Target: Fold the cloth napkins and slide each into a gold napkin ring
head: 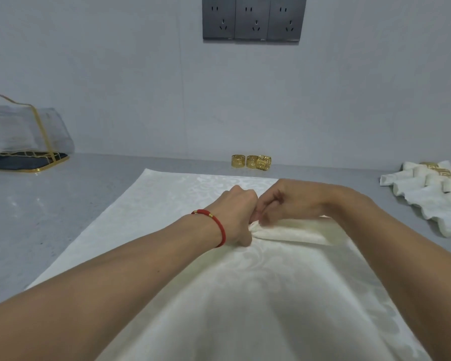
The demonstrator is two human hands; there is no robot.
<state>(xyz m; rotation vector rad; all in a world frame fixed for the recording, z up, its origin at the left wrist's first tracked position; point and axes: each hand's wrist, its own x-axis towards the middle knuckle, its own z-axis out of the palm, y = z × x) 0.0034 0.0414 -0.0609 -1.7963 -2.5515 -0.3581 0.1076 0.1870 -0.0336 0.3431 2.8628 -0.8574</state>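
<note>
a: what are we holding?

b: a folded cloth napkin point(292, 234), a narrow white bundle lying left to right across the middle of the bench point(63, 217). its left tip sits right where our two hands meet.

a: and the hands themselves?

b: our left hand point(238, 212) is curled tight, knuckles up, fingers closed on the napkin's left end. our right hand point(287, 201) is bent over from the right, fingers curled down and pinching the same end. the two hands touch each other. whether a ring is between the fingers, we cannot tell.

a: what lies under the napkin?

b: a large white patterned cloth point(219, 295) spread flat over the bench, running from the near edge up past our hands. both our forearms rest above it, and a red cord bracelet point(215, 225) circles our left wrist.

a: farther out?

b: three gold napkin rings point(251, 162) stand in a row at the far edge, just beyond the cloth, close to the wall. at the far right, a group of finished napkins point(432, 194) lies overlapping, each with a gold band around it. at the far left sits a clear cover with gold trim point(24, 126) on a dark tray. three grey wall sockets point(253, 19) are set high on the wall.
</note>
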